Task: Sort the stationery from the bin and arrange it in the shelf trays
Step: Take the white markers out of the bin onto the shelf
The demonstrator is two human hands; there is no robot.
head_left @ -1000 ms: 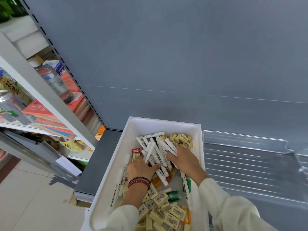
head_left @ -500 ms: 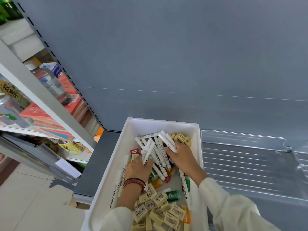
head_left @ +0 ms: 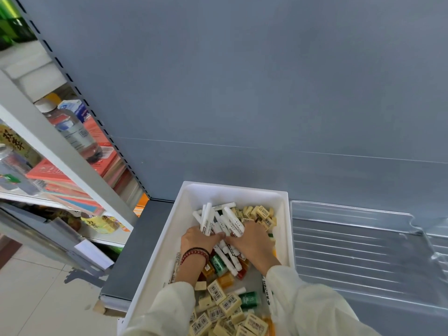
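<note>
Change: left hand (head_left: pixel 200 238) and right hand (head_left: pixel 251 242) had closed toward each other since 0.5 s earlier, fingertips meeting, and the white cylindrical plastic marker pens (head_left: pixel 225 219) had been raked into 1 tighter bundle.
Surroundings: a white rectangular plastic bin (head_left: pixel 181 214) sat on a grey shelf board (head_left: pixel 140 243) against a grey back panel (head_left: pixel 242 93). A clear ribbed plastic shelf tray (head_left: pixel 351 251) lay just beside the bin on its right. On the rack to the left, a clear plastic bottle (head_left: pixel 72 134) stood on stacked red books (head_left: pixel 53 170).
In the way: cream rectangular erasers with barcode labels (head_left: pixel 223 300) crowded the bin's near end, with more heaped at its far right corner. Small green-wrapped blocks (head_left: pixel 248 299) and orange pieces lay under the wrists.
Position: the bundle lay mid-bin between the 2 hands, its ends fanning toward the far wall.
Left hand: curled round the bundle's left side, grasping it; dark red beaded bracelets (head_left: pixel 195 254) circled the wrist.
Right hand: curled over the right side, grasping the same pens.
Materials: pens smooth with black print; bin matte with rounded corners; tray glossy and ridged; sleeves cream fabric.
</note>
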